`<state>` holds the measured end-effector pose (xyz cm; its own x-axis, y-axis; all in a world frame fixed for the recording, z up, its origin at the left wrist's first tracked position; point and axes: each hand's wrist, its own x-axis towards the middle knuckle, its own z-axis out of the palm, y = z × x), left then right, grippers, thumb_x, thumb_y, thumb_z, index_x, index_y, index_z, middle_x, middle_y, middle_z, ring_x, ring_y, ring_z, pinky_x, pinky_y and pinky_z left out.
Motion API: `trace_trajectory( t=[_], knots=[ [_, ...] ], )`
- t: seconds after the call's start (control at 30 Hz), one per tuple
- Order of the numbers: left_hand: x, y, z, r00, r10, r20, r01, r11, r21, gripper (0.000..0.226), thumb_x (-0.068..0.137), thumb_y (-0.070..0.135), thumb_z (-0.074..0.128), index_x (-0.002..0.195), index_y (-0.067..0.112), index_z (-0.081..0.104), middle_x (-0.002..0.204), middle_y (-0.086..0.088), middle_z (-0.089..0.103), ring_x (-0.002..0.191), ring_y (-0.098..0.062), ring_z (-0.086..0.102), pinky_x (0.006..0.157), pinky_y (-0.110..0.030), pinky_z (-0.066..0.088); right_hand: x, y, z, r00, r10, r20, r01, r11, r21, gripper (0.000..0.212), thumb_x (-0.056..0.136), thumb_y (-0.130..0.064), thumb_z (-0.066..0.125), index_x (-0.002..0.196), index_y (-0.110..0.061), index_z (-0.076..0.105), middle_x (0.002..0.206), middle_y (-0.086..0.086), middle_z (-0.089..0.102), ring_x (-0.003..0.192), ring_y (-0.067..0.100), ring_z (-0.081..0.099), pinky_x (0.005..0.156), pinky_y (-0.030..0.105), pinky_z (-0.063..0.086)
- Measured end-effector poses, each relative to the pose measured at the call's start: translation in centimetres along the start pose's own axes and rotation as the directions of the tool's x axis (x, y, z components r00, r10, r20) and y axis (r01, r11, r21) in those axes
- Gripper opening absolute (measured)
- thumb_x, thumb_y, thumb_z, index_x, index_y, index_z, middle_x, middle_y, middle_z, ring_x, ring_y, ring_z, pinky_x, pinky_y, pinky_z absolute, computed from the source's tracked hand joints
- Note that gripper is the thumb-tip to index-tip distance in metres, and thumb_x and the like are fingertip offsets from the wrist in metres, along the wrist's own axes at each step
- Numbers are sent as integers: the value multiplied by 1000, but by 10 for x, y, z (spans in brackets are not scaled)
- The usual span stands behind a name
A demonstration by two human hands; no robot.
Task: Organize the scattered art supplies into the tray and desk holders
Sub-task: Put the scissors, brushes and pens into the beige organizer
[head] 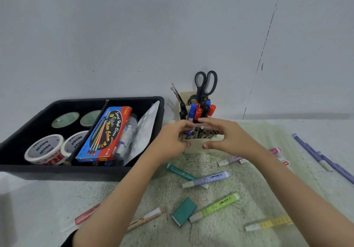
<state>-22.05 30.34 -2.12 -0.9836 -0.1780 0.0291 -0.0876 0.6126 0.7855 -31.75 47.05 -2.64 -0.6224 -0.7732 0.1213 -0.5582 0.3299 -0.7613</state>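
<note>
Gathering a bunch of dark pens [199, 132] upright in the front pocket of the cream holder [197, 145], the left hand [168, 141] curls its fingers round the bunch's left side. The right hand [229, 137] arches over the pen tops with its thumb set against the holder's front wall, clasping it. The pens look light, stiff and smooth, likely to fan out or slide if loosely held, so a grasp round the middle of the bunch seems safest. The holder appears to be thin plastic and easily tipped, so steadying its wall is wise. Highlighters [206, 179] lie on the worktop between the forearms, nearer the person than the hands. The black tray [57, 172] sits out beyond the left hand.
</note>
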Motion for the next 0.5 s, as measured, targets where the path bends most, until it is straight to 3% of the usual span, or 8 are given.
trace_trajectory(
  t=[0.1, 0.2, 0.37, 0.5],
  knots=[
    [1, 2, 0, 1000, 14, -18, -14, 1000, 19, 45, 83, -6, 61, 121, 18, 61, 116, 5, 60, 106, -3, 54, 91, -10, 40, -6, 5, -2, 999, -23, -37, 24, 1000, 11, 48, 79, -13, 74, 111, -46, 57, 108, -31, 57, 99, -20, 52, 91, 5, 36],
    [3, 2, -4, 999, 30, -33, -30, 999, 20, 36, 82, -5, 61, 109, 17, 68, 103, 6, 62, 90, 3, 56, 75, 1, 41, -3, 5, -6, 999, -21, -41, 24, 997, 77, 36, 83, -9, 68, 96, -42, 64, 101, -23, 66, 97, -7, 60, 91, 14, 41],
    [4, 3, -2, 997, 54, -56, -57, 997, -44, 31, 76, 4, 73, 101, 23, 70, 93, 11, 66, 89, 2, 60, 74, -2, 44, 4, 7, -11, 997, -16, 71, 8, 994, 110, 28, 86, -8, 66, 102, -30, 68, 107, -9, 69, 102, 3, 61, 96, 25, 44],
    [5, 2, -4, 994, 74, -81, -71, 997, 39, 26, 80, 8, 69, 93, 31, 71, 85, 14, 64, 78, 2, 58, 68, -4, 43, 3, 7, -6, 999, -36, 31, 33, 994, 101, 24, 84, -12, 68, 100, -30, 68, 103, -7, 69, 100, 5, 61, 95, 28, 46]
  ],
)
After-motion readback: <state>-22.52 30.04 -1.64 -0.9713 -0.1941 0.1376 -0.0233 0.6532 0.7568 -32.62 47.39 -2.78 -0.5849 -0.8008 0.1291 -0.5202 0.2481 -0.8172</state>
